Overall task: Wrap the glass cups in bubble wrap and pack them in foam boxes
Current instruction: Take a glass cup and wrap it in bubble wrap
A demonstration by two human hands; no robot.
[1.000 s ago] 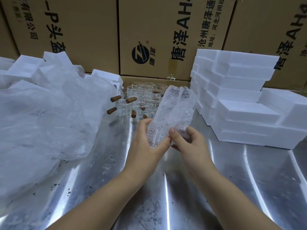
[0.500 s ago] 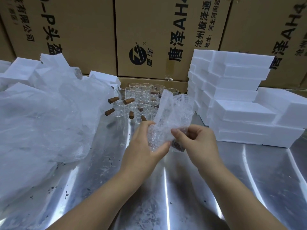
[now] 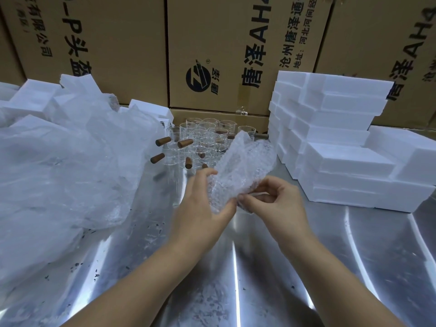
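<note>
Head view: cardboard boxes (image 3: 132,43) along back. Steel tabletop (image 3: 306,267) below. Crumpled plastic sheet (image 3: 59,173) left; foam boxes (image 3: 342,161) stacked right. Glass cups (image 3: 200,142) clustered between, rear centre. Bubble wrap (image 3: 245,166) held above tabletop, before cups: left grip (image 3: 200,208) clasps lower part, right grip (image 3: 276,204) pinches lower edge.

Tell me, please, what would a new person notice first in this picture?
At the centre, the left hand and the right hand hold bubble wrap above the metal table. Behind it stand glass cups with brown handles; white foam boxes are stacked at the right.
</note>
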